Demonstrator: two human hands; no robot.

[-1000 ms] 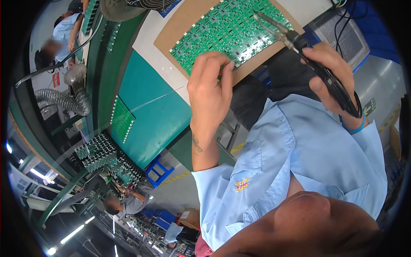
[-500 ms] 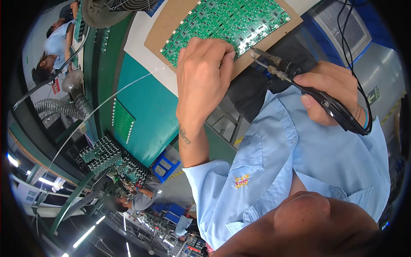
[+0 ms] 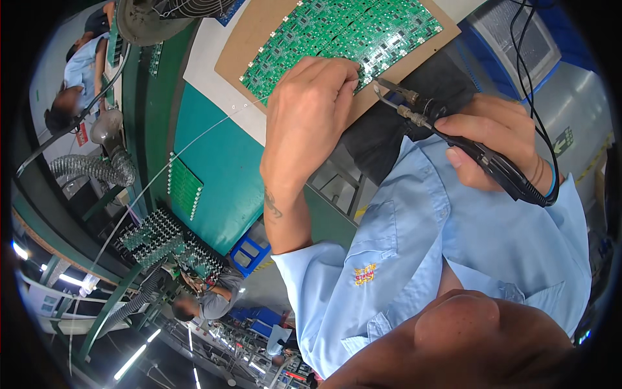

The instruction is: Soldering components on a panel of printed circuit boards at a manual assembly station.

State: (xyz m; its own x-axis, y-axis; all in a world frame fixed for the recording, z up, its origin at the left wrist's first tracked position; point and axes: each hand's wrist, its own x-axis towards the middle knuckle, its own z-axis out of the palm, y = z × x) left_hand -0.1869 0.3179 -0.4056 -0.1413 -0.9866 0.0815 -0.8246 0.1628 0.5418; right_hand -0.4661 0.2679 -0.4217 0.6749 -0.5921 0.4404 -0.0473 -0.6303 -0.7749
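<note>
A green circuit board panel (image 3: 337, 32), dense with small parts, lies on a brown backing board (image 3: 228, 61). My left hand (image 3: 308, 110) rests over the panel's near edge, its fingers pinched together. A thin wire, seemingly solder wire (image 3: 188, 135), runs from the lower left up into that hand; its end is hidden behind the fingers. In my right hand (image 3: 495, 133) is a soldering iron (image 3: 483, 159) with a black handle and metal fittings. Its bent tip and a second dark prong point at the panel's near edge, just right of my left fingers.
A teal mat (image 3: 217, 155) covers the bench at left, with another green board (image 3: 186, 188) on it. A rack of several boards (image 3: 159, 236) stands beyond. A flexible duct (image 3: 91, 167) and a black cable (image 3: 528, 84) are nearby. Other people sit at far left and lower left.
My right hand and the soldering iron have moved slightly left and toward me. My left hand has shifted a little left, still pinching the wire over the panel.
</note>
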